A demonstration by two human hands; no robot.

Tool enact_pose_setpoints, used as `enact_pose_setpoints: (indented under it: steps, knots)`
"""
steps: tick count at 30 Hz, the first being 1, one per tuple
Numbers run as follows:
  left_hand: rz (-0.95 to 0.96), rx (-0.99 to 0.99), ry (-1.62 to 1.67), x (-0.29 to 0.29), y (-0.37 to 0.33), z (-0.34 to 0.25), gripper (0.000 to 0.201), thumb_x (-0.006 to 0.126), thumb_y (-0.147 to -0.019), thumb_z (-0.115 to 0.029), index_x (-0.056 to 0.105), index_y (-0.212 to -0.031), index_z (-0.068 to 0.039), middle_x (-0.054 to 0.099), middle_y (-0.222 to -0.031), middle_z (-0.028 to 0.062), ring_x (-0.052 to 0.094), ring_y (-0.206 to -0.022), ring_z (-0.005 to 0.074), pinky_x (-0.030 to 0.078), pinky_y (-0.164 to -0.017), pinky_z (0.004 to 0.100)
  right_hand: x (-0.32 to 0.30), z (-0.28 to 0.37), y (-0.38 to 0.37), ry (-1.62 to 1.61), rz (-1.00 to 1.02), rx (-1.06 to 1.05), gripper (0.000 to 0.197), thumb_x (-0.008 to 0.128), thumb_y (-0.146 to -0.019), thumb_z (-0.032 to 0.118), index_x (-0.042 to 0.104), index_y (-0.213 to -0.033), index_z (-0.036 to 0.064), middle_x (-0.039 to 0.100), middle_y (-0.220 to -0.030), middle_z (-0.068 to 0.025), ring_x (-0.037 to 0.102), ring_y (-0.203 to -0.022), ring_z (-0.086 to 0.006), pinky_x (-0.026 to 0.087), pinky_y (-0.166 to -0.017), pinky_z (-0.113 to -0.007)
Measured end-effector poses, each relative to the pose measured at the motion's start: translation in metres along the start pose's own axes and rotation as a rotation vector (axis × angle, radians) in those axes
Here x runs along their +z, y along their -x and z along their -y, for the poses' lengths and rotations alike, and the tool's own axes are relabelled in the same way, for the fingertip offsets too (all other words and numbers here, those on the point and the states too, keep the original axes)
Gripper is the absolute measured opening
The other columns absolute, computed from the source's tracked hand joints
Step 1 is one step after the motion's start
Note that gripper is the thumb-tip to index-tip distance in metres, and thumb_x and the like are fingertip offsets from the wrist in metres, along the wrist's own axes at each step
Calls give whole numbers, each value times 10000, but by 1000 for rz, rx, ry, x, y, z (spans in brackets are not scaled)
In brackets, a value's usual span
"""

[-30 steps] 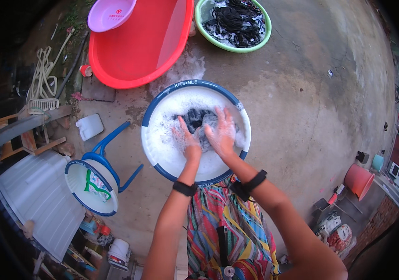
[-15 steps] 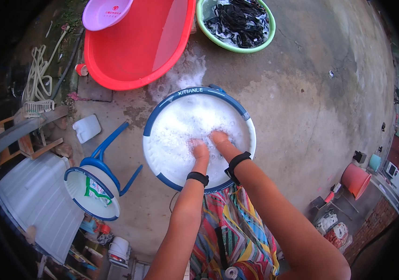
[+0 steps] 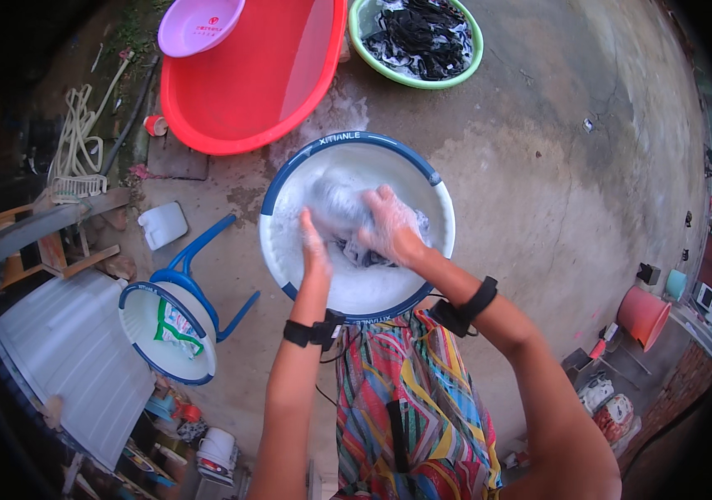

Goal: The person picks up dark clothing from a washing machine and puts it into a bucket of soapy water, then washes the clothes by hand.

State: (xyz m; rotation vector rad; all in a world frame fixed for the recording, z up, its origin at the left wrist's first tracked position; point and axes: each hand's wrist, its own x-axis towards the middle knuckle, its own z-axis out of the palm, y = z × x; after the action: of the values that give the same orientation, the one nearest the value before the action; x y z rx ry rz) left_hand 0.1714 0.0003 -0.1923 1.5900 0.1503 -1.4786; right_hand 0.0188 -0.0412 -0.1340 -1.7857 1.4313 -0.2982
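Note:
A white basin (image 3: 441,208) with blue rim sections stands before me, holding suds and water. Out of the suds comes a wet, foamy grey-and-dark cloth (image 3: 335,205), bunched up between my hands and partly smeared by motion. My right hand (image 3: 392,227), coated in foam, grips it from the right with bent fingers. At its left side my left hand (image 3: 314,244) holds on, thumb up, its other fingers mostly hidden. More dark fabric shows in the foam under my hands. Each wrist wears a black band.
A big red tub (image 3: 243,104) with a purple basin (image 3: 198,29) on its edge stands ahead left. Beyond is a green basin (image 3: 474,58) of dark soapy clothes. On my left are a blue chair (image 3: 192,287) bearing another white basin (image 3: 135,333) and a white jug (image 3: 164,225).
Both hands, sunk in thick foam before, have come up with the bunched cloth between them and moved apart at the wrists. The foam has thinned, showing more of the basin's inner wall.

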Motion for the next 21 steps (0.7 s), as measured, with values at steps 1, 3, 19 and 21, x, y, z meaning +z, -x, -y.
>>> enact_pose_setpoints:
  steps: [1,3,19,21]
  knots:
    - [82,-1,78,-2,6,-11,656,373,-884,-547,354,-1340,-75,410,-1339,68,404,-1213,209,313,-1007,364,-6,13,9,23,19,-100,397,640,-616,143,529,-993,83,513,-884,-183,510,-855,-372,444,-719,-441]
    - [284,92,165,-6,18,-24,620,402,-890,-513,366,-1336,-84,434,-1318,57,419,-1200,196,324,-1004,361,-15,28,19,69,53,-288,324,618,-591,88,553,-908,87,524,-823,-161,530,-803,-352,452,-684,-430]
    - [-393,91,-532,28,1,64,893,595,-751,-573,376,-1231,148,461,-1222,304,453,-1147,380,342,-972,383,43,-24,-1,309,-164,318,564,609,-720,362,494,-1195,82,423,-1254,-253,368,-1193,-388,278,-997,-462]
    - [-454,30,-701,35,-7,65,902,540,-752,-636,429,-1185,147,504,-1164,314,492,-1088,413,382,-934,405,43,-37,-8,315,-43,293,544,606,-720,378,515,-1160,71,451,-1226,-245,385,-1172,-387,287,-988,-453]
